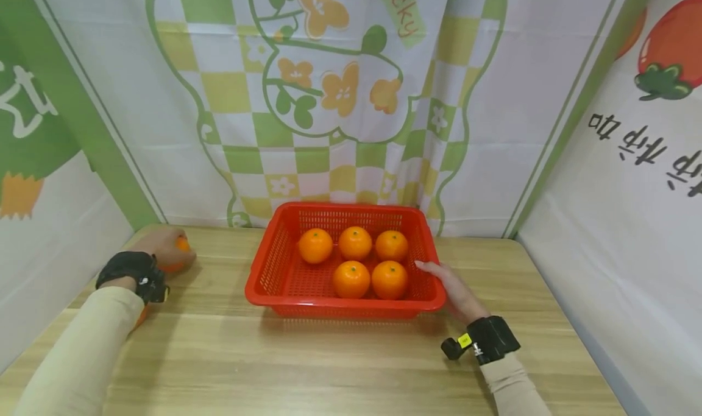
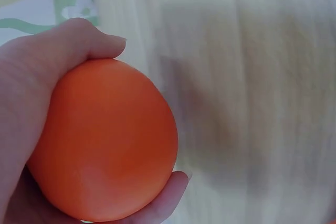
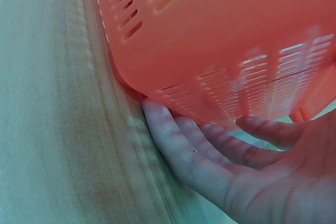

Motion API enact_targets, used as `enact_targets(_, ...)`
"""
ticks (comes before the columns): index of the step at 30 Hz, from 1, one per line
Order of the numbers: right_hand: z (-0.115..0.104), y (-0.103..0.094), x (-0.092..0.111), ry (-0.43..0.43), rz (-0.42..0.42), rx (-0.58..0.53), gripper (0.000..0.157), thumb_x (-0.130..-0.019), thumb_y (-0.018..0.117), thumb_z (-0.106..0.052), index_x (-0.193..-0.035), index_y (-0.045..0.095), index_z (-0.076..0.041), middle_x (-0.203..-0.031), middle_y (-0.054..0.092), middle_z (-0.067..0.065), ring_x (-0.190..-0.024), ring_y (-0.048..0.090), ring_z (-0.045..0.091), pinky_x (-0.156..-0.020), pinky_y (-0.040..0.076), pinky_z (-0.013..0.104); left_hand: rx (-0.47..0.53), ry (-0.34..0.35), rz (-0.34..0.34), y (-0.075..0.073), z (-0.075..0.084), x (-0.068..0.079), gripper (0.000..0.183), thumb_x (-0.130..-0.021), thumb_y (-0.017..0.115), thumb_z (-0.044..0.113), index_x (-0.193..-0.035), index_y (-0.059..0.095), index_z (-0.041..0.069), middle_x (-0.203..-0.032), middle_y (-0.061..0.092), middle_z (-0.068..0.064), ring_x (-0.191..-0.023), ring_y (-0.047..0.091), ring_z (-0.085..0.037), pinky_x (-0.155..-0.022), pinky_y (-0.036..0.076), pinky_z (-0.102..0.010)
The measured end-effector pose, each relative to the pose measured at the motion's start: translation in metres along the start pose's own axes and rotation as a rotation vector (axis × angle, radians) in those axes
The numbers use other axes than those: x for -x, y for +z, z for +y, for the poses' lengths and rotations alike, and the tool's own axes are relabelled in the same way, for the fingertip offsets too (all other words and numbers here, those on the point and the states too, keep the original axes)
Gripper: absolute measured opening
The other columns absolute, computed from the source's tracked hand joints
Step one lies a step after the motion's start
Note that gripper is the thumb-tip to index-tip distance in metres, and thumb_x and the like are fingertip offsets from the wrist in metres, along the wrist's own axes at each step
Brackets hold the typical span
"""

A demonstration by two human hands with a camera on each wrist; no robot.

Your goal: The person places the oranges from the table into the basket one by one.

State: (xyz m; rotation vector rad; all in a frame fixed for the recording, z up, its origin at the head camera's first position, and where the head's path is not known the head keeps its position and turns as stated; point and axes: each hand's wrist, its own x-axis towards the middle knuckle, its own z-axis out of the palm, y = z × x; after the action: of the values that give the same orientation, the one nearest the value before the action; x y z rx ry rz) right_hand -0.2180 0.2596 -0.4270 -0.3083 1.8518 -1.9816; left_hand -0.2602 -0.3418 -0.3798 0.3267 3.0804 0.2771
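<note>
At the far left of the table, my left hand (image 1: 161,248) grips an orange (image 2: 105,140), thumb on one side and fingers curled round the other. Another orange (image 1: 141,316) lies nearer me, mostly hidden by the left forearm. A red plastic basket (image 1: 307,303) with slotted walls stands at the table's middle and holds several oranges, some in a back row and others in front at the right. My right hand (image 1: 457,294) holds the basket's right side, a digit over the rim and the fingers (image 3: 173,140) against the outer wall, low by the tabletop.
The wooden table (image 1: 307,367) ends at the back against a patterned curtain (image 1: 329,166). Printed cloth walls stand at the left and right (image 1: 620,239). Each wrist wears a black strap with a small camera.
</note>
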Motion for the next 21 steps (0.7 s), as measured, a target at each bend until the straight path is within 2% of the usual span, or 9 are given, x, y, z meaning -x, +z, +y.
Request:
enact_targets(7,-0.001,-0.001,0.000,0.009,-0.006,0.008,0.062,-0.097,0.048,-0.041,-0.143,0.029,-0.004,-0.130,0.050,0.025,-0.104,0.054,0.044,-0.082,0.052,0.043,0.042,-0.006,-0.017,-0.005,0.009,-0.010,0.035,-0.082,0.067,0.031,-0.092,0.056,-0.001,-0.072,0.054,-0.008,-0.061,0.049,-0.024,-0.054,0.042,-0.039)
enact_targets(11,-0.001,-0.001,0.000,0.008,-0.010,0.011,0.062,-0.097,0.048,-0.041,-0.143,0.029,-0.004,-0.129,0.050,0.026,-0.104,0.054,0.045,-0.082,0.053,0.042,0.086,0.033,0.005,-0.007,0.015,-0.018,0.036,-0.079,0.070,0.027,-0.093,0.056,-0.003,-0.074,0.055,-0.010,-0.061,0.050,-0.024,-0.053,0.043,-0.038)
enact_targets(14,-0.001,-0.002,0.000,0.006,-0.011,0.010,0.062,-0.097,0.047,-0.041,-0.143,0.029,-0.004,-0.129,0.050,0.026,-0.105,0.053,0.045,-0.082,0.052,0.042,0.073,0.066,0.024,-0.009,0.021,-0.025,0.036,-0.078,0.071,0.026,-0.093,0.056,-0.002,-0.074,0.055,-0.010,-0.061,0.050,-0.024,-0.053,0.043,-0.037)
enact_targets(21,-0.001,-0.001,0.000,-0.006,-0.018,0.017,0.062,-0.098,0.046,-0.040,-0.144,0.027,-0.003,-0.130,0.049,0.025,-0.106,0.053,0.045,-0.083,0.052,0.043,0.042,0.112,0.035,-0.021,0.049,-0.029,0.032,-0.077,0.072,0.026,-0.091,0.057,0.001,-0.074,0.056,-0.009,-0.061,0.050,-0.023,-0.055,0.042,-0.038)
